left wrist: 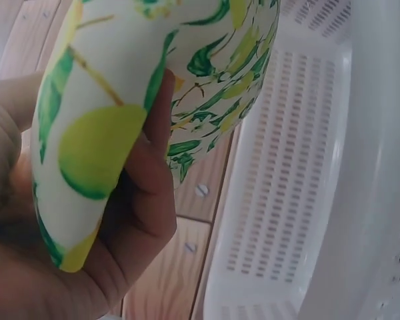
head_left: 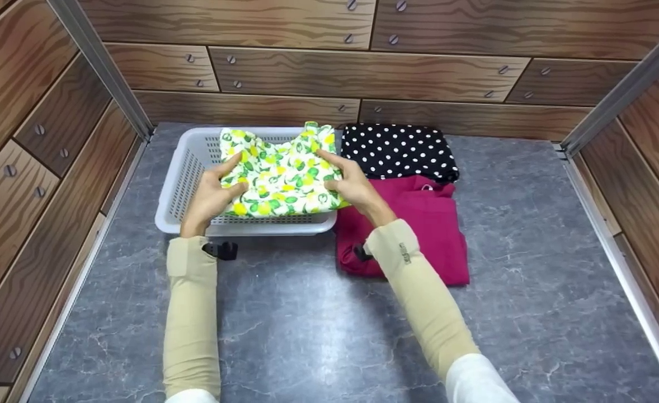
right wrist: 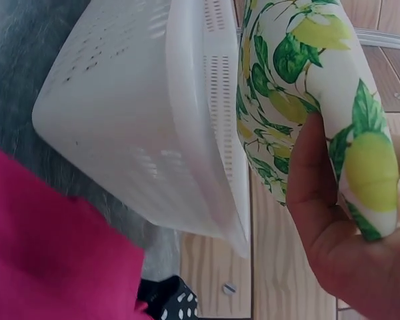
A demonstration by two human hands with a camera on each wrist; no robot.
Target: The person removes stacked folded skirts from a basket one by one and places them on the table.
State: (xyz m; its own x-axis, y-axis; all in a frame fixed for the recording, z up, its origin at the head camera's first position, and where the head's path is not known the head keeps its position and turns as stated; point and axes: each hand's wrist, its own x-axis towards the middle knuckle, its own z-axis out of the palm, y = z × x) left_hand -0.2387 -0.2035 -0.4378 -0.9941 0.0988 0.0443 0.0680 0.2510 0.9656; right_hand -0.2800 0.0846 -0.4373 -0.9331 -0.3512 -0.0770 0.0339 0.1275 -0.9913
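Observation:
A folded lemon-print garment (head_left: 285, 173), white with yellow fruit and green leaves, is held over the white plastic basket (head_left: 168, 190). My left hand (head_left: 211, 193) grips its left side, thumb on top; the left wrist view shows fingers (left wrist: 150, 193) curled beneath the fabric. At the opposite side my right hand (head_left: 354, 182) holds the garment in the same way, with fingers (right wrist: 313, 190) under its edge in the right wrist view. The cloth hides much of the basket's inside, where the slotted wall (left wrist: 280, 167) shows bare.
Right of the basket lies a folded black cloth with white dots (head_left: 399, 148). In front of it is a folded magenta garment (head_left: 424, 235), below my right forearm. Wood-patterned panels (head_left: 363, 73) enclose the grey marbled surface (head_left: 285, 313) at the back and both sides.

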